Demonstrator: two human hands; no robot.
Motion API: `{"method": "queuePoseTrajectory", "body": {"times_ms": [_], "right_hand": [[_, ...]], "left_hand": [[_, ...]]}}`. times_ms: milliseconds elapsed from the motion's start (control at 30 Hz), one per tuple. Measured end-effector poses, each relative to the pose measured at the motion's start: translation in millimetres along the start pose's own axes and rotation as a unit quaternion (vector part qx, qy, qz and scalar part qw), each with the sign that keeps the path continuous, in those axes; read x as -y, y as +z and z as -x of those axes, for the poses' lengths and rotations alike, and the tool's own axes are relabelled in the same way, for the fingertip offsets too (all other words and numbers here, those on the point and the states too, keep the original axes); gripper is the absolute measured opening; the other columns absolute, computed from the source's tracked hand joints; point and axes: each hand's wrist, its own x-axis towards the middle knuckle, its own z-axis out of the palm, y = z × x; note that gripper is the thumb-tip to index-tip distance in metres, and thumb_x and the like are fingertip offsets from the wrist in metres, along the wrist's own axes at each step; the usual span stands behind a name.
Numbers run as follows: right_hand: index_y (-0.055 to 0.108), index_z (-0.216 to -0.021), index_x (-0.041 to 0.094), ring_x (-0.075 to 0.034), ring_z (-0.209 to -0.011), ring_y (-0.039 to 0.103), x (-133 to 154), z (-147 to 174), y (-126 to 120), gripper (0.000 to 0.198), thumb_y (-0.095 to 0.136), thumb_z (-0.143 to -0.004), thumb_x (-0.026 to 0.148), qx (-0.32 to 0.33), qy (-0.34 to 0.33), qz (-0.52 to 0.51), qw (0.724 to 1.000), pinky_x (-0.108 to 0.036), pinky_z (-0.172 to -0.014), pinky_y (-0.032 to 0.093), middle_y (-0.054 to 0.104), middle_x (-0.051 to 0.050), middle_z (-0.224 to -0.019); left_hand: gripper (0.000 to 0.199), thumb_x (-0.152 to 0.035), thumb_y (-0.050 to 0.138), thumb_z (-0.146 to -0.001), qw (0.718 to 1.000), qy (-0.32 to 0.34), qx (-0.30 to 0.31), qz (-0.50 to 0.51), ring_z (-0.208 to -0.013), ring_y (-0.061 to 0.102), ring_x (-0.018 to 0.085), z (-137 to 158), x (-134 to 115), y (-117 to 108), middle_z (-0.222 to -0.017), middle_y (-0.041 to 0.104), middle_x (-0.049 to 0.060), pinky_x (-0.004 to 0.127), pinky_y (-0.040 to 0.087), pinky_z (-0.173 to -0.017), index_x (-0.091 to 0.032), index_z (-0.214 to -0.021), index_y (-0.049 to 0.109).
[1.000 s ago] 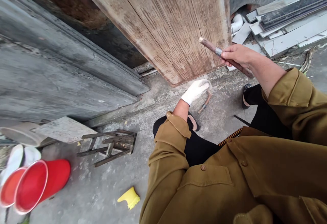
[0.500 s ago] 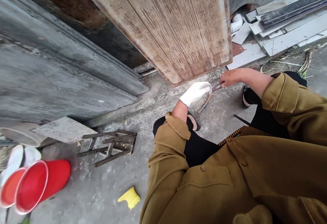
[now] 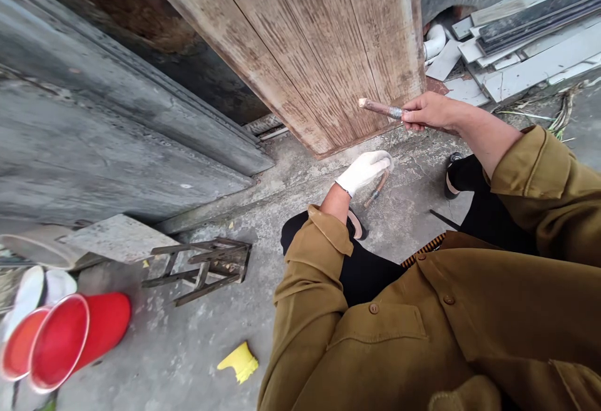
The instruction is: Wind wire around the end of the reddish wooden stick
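Note:
My right hand [image 3: 427, 111] is bare and closed round a brown wooden stick [image 3: 375, 106]. Silvery wire is wound round the stick beside my fingers, and its pale blunt end points left, in front of the wooden panel. Below and to the left, my left hand [image 3: 365, 171] wears a white glove with its fingers curled in. Just under those fingers shows a thin, curved brown piece [image 3: 375, 194], also with a wire-like binding. Whether the glove grips this piece or only hovers over it, I cannot tell.
A weathered wooden panel [image 3: 323, 54] leans ahead of me. Stacked tiles and boards [image 3: 539, 42] lie at the right. To the left are a small wooden stool frame [image 3: 204, 267], a red bucket [image 3: 106, 326] and a yellow scrap [image 3: 240, 363] on the concrete.
My right hand has lifted the wire-bound stick up and away from my left glove, where the two met before. My left hand has shifted slightly right. The curved piece looks unmoved.

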Motion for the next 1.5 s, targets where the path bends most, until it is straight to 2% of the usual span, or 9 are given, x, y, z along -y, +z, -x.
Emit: {"method": "queuePoseTrajectory", "body": {"times_ms": [233,500,600,700,867,1100,1200,1367,1500], "right_hand": [[0.078,-0.118,0.009,-0.028,-0.102,0.067,10.1,-14.3,32.6,0.036,0.061,-0.098,0.034,0.104,0.033,0.259,0.960,-0.033,-0.082,0.042,0.073,-0.019,-0.112],[0.077,-0.091,0.014,-0.013,-0.068,0.058,14.2,-0.3,43.5,0.015,0.068,-0.092,0.026,0.372,-0.040,0.135,0.917,-0.026,-0.073,0.041,0.068,-0.002,-0.075],[0.076,-0.093,0.016,-0.013,-0.074,0.059,16.5,10.4,24.2,0.025,0.065,-0.096,0.039,0.323,-0.088,0.013,0.942,-0.027,-0.077,0.044,0.069,-0.003,-0.082],[0.074,-0.099,0.017,-0.016,-0.081,0.060,16.6,21.8,8.9,0.040,0.057,-0.101,0.053,0.144,-0.084,-0.067,0.984,-0.029,-0.079,0.045,0.070,-0.007,-0.089],[0.072,-0.098,0.015,-0.018,-0.078,0.060,11.9,30.4,18.8,0.038,0.052,-0.103,0.048,0.026,-0.023,-0.108,0.994,-0.030,-0.074,0.046,0.070,-0.010,-0.088],[0.077,-0.111,0.014,-0.023,-0.093,0.067,12.7,42.2,64.0,0.032,0.057,-0.099,0.035,0.047,-0.004,0.140,0.989,-0.030,-0.077,0.043,0.075,-0.013,-0.104],[0.078,-0.109,0.011,-0.025,-0.096,0.068,15.4,54.3,89.1,0.030,0.060,-0.097,0.031,0.146,-0.010,0.211,0.967,-0.030,-0.078,0.043,0.074,-0.018,-0.108],[0.074,-0.088,0.014,-0.013,-0.069,0.059,11.3,74.7,97.8,0.015,0.068,-0.090,0.028,0.421,-0.100,0.084,0.898,-0.025,-0.071,0.043,0.069,-0.002,-0.077],[0.070,-0.089,0.015,-0.010,-0.068,0.056,-3.1,74.3,71.5,0.025,0.062,-0.094,0.039,0.291,-0.146,-0.128,0.937,-0.023,-0.069,0.042,0.067,-0.001,-0.078]], "left_hand": [[0.031,-0.042,0.058,-0.091,0.994,0.051,0.070,-0.066,-0.084,0.063,0.020,-0.6,-3.6,3.0,-0.091,0.074,0.008,0.032,0.049,-0.084,-0.015,-0.091,0.074],[0.025,-0.034,0.054,-0.090,0.992,0.034,0.025,-0.116,-0.085,0.061,0.020,-6.2,16.8,-8.1,-0.085,0.068,0.004,0.032,0.048,-0.085,-0.014,-0.086,0.069],[0.022,-0.032,0.056,-0.091,0.997,0.019,-0.018,-0.068,-0.082,0.060,0.020,-8.8,24.0,-8.7,-0.086,0.068,0.006,0.032,0.049,-0.083,-0.014,-0.083,0.067],[0.025,-0.035,0.053,-0.096,0.998,0.025,-0.051,-0.028,-0.086,0.062,0.020,-2.9,20.3,-2.2,-0.094,0.070,0.008,0.032,0.049,-0.084,-0.014,-0.092,0.068],[0.029,-0.036,0.049,-0.100,0.986,0.020,-0.040,-0.162,-0.088,0.064,0.021,24.7,2.1,22.4,-0.092,0.071,0.007,0.031,0.048,-0.086,-0.017,-0.096,0.070],[0.025,-0.034,0.052,-0.101,0.953,-0.032,-0.086,-0.290,-0.097,0.069,0.028,66.0,-3.7,66.0,-0.091,0.074,0.012,0.034,0.048,-0.084,-0.023,-0.101,0.074],[0.025,-0.033,0.052,-0.101,0.943,-0.043,-0.059,-0.325,-0.095,0.069,0.027,77.3,-5.2,75.4,-0.093,0.075,0.011,0.033,0.048,-0.086,-0.021,-0.102,0.074],[0.025,-0.031,0.049,-0.099,0.982,-0.012,-0.015,-0.190,-0.099,0.067,0.022,81.9,5.7,72.1,-0.105,0.075,0.009,0.032,0.049,-0.095,-0.018,-0.101,0.070],[0.030,-0.040,0.048,-0.099,0.997,-0.058,-0.049,-0.001,-0.069,0.056,0.016,78.9,20.7,73.0,-0.077,0.064,0.003,0.028,0.049,-0.071,-0.016,-0.095,0.065]]}}
